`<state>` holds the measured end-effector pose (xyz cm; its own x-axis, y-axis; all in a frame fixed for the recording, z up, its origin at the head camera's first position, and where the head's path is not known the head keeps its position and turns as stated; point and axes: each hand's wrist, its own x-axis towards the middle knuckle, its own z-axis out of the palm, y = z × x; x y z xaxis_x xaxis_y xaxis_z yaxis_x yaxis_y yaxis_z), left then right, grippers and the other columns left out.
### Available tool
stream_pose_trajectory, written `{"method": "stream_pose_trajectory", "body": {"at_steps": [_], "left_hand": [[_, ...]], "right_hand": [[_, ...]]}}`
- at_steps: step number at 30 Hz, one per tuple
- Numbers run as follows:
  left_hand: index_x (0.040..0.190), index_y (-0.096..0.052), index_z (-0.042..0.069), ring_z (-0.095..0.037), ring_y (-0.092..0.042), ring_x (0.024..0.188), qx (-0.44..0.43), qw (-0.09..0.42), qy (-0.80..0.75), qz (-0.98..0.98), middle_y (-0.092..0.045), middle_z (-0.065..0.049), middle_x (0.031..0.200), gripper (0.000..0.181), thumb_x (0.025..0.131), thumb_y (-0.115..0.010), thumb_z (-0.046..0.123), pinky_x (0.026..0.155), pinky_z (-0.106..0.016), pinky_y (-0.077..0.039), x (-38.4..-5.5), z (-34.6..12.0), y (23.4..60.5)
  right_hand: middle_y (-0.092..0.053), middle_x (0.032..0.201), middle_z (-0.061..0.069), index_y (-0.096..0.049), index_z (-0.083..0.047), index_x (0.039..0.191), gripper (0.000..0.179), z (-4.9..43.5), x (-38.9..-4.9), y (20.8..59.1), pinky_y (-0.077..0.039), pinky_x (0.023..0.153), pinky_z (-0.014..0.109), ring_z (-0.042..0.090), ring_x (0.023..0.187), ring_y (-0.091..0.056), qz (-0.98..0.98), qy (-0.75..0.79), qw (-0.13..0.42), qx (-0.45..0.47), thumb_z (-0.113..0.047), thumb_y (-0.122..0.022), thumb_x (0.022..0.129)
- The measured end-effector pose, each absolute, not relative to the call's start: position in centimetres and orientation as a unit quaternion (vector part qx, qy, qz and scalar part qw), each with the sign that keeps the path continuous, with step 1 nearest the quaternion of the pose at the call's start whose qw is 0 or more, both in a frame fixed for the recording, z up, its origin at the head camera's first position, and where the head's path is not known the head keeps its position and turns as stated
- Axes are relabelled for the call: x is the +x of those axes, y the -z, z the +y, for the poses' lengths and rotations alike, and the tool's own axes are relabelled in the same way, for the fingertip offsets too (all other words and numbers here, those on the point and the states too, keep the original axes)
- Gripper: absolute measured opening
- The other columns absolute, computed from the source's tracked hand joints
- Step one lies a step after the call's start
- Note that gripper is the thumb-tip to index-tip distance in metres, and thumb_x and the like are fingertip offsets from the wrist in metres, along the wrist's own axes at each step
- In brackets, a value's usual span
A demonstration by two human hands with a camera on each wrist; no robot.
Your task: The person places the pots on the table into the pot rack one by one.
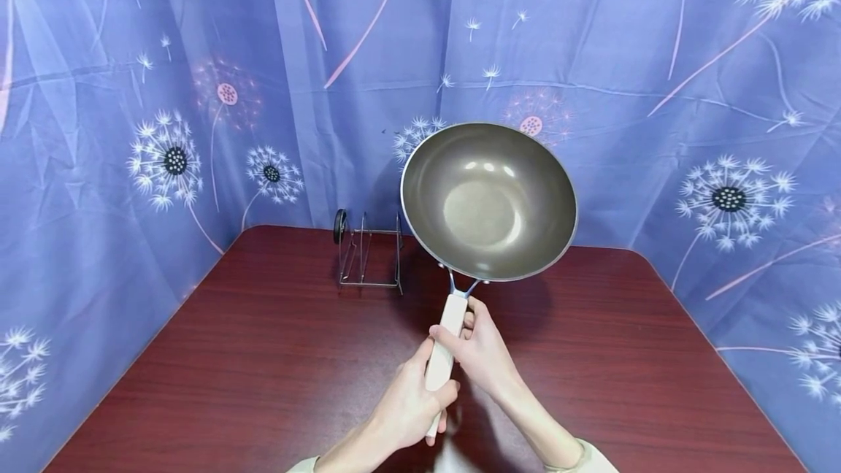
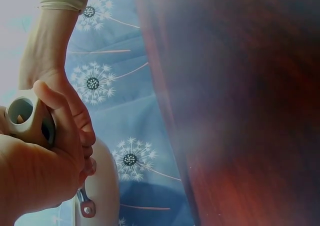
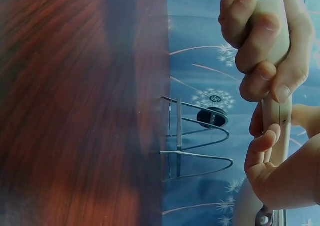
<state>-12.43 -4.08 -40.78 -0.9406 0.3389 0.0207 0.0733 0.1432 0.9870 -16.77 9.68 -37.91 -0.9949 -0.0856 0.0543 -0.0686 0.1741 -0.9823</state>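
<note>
A wok (image 1: 453, 159) with a grey-brown inside and a pale rim is held up over the table, its inner face turned toward me. Its white handle (image 1: 439, 369) slants down toward my body. My left hand (image 1: 410, 404) grips the lower end of that handle, thumb across it. Higher up, close to the metal bracket (image 1: 463, 286), my right hand (image 1: 485, 352) holds the same handle with its thumb on top. From the left wrist view, the hollow handle end (image 2: 21, 113) pokes out of the left fist. The wok's pale outside (image 2: 105, 186) shows below.
A wire rack (image 1: 371, 284) stands on the table's back part, left of the wok, with a round black piece (image 1: 339, 226) at its upper left corner. The dark red wooden table (image 1: 263, 356) is bordered by blue dandelion-print curtains (image 1: 355, 137).
</note>
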Motion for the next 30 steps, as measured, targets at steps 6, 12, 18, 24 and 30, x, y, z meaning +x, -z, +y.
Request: {"method": "stream_pose_trajectory", "body": {"at_steps": [6, 12, 18, 24, 30], "left_hand": [[0.137, -0.042, 0.020, -0.013, -0.055, 0.037, 0.139, 0.096, -0.628, 0.760, -0.058, -0.004, 0.056, 0.053, 0.090, -0.063, 0.012, 0.036, -0.053, -0.049, -12.28, -4.14, 41.04], [0.147, -0.036, 0.018, -0.011, -0.055, 0.036, 0.133, 0.084, -0.619, 0.770, -0.058, -0.002, 0.051, 0.063, 0.091, -0.064, 0.016, 0.031, -0.046, -0.047, -12.10, -4.24, 41.03], [0.147, -0.036, 0.020, -0.011, -0.057, 0.037, 0.134, 0.073, -0.617, 0.772, -0.059, -0.003, 0.053, 0.063, 0.091, -0.065, 0.019, 0.030, -0.038, -0.047, -12.06, -4.32, 40.85], [0.146, -0.037, 0.024, -0.012, -0.058, 0.038, 0.139, 0.068, -0.632, 0.760, -0.063, -0.009, 0.057, 0.062, 0.090, -0.065, 0.017, 0.037, -0.035, -0.052, -12.19, -4.22, 40.76], [0.147, -0.035, 0.028, -0.012, -0.056, 0.038, 0.137, 0.073, -0.646, 0.747, -0.061, -0.004, 0.054, 0.061, 0.093, -0.064, 0.020, 0.037, -0.033, -0.051, -12.14, -4.32, 40.91]], "right_hand": [[-0.070, 0.106, 0.015, -0.034, 0.001, 0.141, 0.068, 9.66, -16.77, 38.20, -0.055, 0.061, 0.023, 0.014, 0.080, -0.068, 0.763, 0.643, 0.004, -0.058, -0.009, -0.073, 0.086], [-0.069, 0.105, 0.017, -0.034, 0.001, 0.142, 0.069, 9.38, -16.99, 38.43, -0.056, 0.066, 0.023, 0.013, 0.078, -0.067, 0.759, 0.646, -0.002, -0.080, -0.007, -0.073, 0.086], [-0.068, 0.102, 0.013, -0.036, 0.000, 0.141, 0.066, 9.16, -17.09, 38.32, -0.056, 0.065, 0.023, 0.013, 0.078, -0.066, 0.758, 0.647, -0.006, -0.085, -0.005, -0.072, 0.085], [-0.067, 0.109, 0.014, -0.035, 0.001, 0.141, 0.068, 9.04, -17.21, 38.38, -0.056, 0.070, 0.022, 0.013, 0.084, -0.067, 0.757, 0.648, -0.011, -0.076, -0.007, -0.072, 0.085], [-0.067, 0.108, 0.015, -0.035, 0.001, 0.140, 0.065, 8.86, -17.42, 38.38, -0.057, 0.069, 0.023, 0.013, 0.082, -0.067, 0.748, 0.658, -0.001, -0.089, -0.003, -0.070, 0.085]]}}
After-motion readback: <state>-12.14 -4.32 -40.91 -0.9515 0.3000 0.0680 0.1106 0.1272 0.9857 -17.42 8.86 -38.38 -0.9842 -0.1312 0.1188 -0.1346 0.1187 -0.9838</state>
